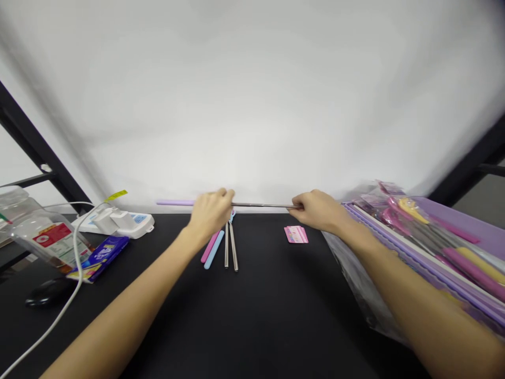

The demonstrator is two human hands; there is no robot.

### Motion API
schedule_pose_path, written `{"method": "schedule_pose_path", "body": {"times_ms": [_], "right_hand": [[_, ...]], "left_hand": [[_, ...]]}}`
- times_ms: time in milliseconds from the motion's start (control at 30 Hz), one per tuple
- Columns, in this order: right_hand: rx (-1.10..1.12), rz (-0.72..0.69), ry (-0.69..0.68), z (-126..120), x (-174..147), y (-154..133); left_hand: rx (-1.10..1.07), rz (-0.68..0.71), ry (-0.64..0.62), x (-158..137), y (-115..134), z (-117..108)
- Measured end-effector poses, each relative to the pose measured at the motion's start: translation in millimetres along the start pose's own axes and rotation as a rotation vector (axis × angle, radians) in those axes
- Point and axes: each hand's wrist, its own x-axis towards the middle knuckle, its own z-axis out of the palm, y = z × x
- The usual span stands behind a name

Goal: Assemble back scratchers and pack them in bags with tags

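A thin telescopic metal rod [260, 205] with a lilac handle [175, 202] is held level above the far edge of the black table. My left hand [212, 209] is closed around it where the handle meets the metal. The fingers of my right hand [315, 208] are pinched on its other end, hiding the tip. Below my left hand lie a pink handle [211, 248], a light blue handle [214, 251] and two metal rods [233, 247], their far ends partly covered by the hand. Small pink printed cards [295, 235] lie beneath my right hand.
At right, a lilac bin [453, 205] holds several bagged items with pink and yellow handles. A white power strip [136, 225], clear jar [51, 226], blue packet [104, 255], black mouse [49, 292] and white cable [59, 316] occupy the left. A white wall [252, 105] stands behind.
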Motion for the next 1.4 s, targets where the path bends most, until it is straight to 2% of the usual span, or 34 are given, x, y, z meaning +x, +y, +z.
{"method": "schedule_pose_path", "body": {"times_ms": [100, 167, 300, 367, 433, 600, 767, 867, 1033, 1133, 1300, 1400], "right_hand": [[-0.033, -0.073, -0.003, -0.2, 2.8, -22.7], [-0.035, -0.074, -0.005, -0.6, 3.0, -23.8], [-0.031, 0.007, -0.010, -1.0, 0.5, -2.5], [-0.031, 0.011, -0.014, 0.0, 0.1, 0.9], [-0.024, -0.018, -0.016, 1.6, 0.8, -6.9], [-0.006, -0.065, -0.026, 4.1, 2.6, -41.6], [0.016, -0.020, -0.061, 5.6, 1.0, -51.5], [0.060, -0.026, -0.047, 8.8, 1.3, -51.3], [0.073, -0.025, 0.011, 10.7, 2.0, -51.0], [0.085, -0.060, 0.013, 7.9, 1.1, -40.2], [0.068, 0.028, -0.022, 3.1, -0.8, -11.0], [0.046, 0.014, -0.012, 2.6, 1.0, -15.0]], "left_hand": [[-0.054, 0.174, 0.033, -3.1, 23.7, 3.1], [-0.078, 0.201, 0.053, -3.4, 21.5, 1.5], [0.018, -0.024, 0.013, -1.8, -13.2, -3.1], [0.043, -0.088, -0.021, -0.6, -20.5, -4.9], [0.027, -0.070, -0.044, 0.4, -12.8, -7.1], [-0.041, 0.020, -0.053, -2.2, 25.8, -10.7], [-0.048, 0.064, -0.054, -5.8, 28.7, -6.1], [-0.059, 0.108, 0.006, -5.7, 29.0, -6.3], [-0.031, 0.237, 0.162, -7.4, 44.0, -7.5], [-0.018, 0.245, 0.167, -7.6, 32.7, -2.8], [0.073, 0.027, 0.100, -4.7, -15.5, 6.1], [0.075, 0.072, 0.147, -3.5, -7.5, 4.2]]}}
